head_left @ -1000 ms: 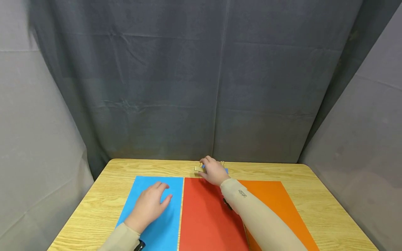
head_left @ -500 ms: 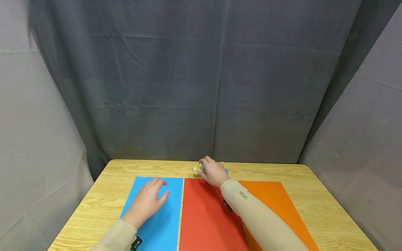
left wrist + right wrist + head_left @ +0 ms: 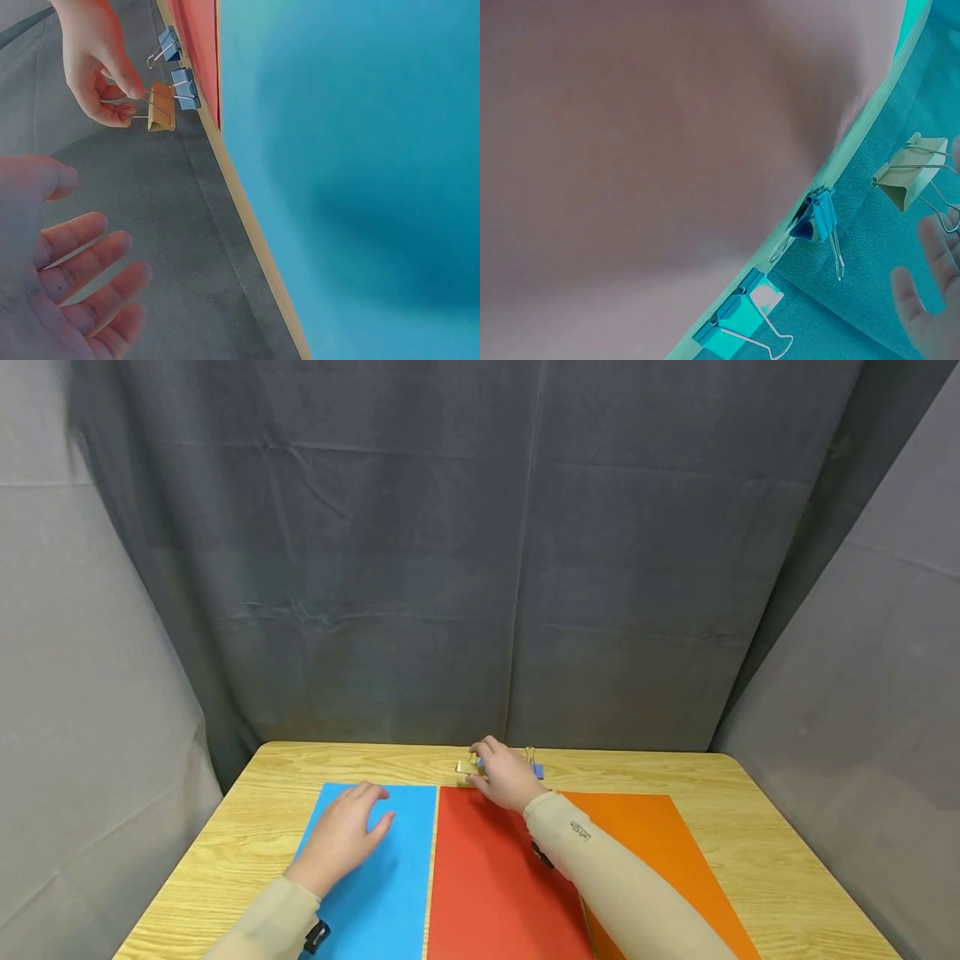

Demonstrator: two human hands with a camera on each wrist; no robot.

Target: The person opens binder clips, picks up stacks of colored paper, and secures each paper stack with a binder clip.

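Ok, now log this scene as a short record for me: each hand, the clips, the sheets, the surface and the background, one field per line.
Left hand: the left hand hangs over the blue sheet, holding nothing
Right hand: the right hand pinches the yellow clip by its wire handles
Other clips: two blue clips, beyond the far edge of the red sheet
Sheets, left to right: blue, red, orange sheet
Surface: wood-grain table
Background: dark grey curtain
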